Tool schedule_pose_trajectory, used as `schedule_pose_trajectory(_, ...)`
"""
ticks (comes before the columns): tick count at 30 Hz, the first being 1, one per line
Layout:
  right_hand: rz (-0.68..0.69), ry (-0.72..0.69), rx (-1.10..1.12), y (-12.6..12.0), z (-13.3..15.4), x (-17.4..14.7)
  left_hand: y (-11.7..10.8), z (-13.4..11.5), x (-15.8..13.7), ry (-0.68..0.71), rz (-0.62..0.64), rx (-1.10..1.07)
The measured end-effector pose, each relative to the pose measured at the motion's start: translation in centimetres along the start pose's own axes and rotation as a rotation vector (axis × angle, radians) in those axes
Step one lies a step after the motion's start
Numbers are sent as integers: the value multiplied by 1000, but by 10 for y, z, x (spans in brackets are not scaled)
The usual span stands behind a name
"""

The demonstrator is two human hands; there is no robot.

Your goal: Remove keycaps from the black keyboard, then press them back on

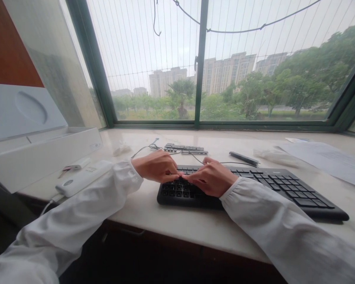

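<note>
A black keyboard lies on the pale windowsill counter. Its right part carries keycaps, while at the left end bare key sockets show. My left hand is closed, thumb and fingers pinched together just over the keyboard's left half. Beside it, my right hand is closed too, its fingertips almost meeting those of the left at the same spot. Whatever the fingertips hold is too small and covered to make out. Behind my hands, loose dark keycaps lie in rows, with a thin black cable near them.
A small black brush rests behind the keyboard. Paper sheets and a clear plastic bag lie to the right. On the left are a white power strip, keys and an open white box. A window stands behind.
</note>
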State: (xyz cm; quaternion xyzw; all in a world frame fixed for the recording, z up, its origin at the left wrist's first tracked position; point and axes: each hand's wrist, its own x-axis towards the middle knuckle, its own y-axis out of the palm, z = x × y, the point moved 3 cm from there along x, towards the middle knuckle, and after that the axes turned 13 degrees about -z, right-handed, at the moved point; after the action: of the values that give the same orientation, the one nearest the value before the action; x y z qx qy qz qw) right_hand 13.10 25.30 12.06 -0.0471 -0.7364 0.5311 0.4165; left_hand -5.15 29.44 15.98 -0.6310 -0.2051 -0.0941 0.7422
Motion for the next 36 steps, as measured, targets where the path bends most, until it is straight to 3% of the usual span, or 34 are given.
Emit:
schedule_pose_trajectory(5, -1, -25, 25, 0, -1, -1, 0, -10, -5, -7, -24, -3)
schedule_pose_trajectory(17, 4, 26, 14, 1, 2, 3, 15, -4, -21, -25, -49, -36)
schedule_pose_trajectory(20, -85, 22, 21, -3, 1, 3, 17, 4, -26, -7, -158, 5)
schedule_pose_trajectory(23, -266, 91, -9, -16, -5, 3, 15, 15, -31, -21, -339, 49)
schedule_pose_trajectory(25, -338, 133, -32, -23, -9, 3, 14, 20, -33, -28, -391, 70)
schedule_pose_trajectory(36, -78, 35, 100, -3, 12, 5, 13, 32, -35, -211, -468, 171)
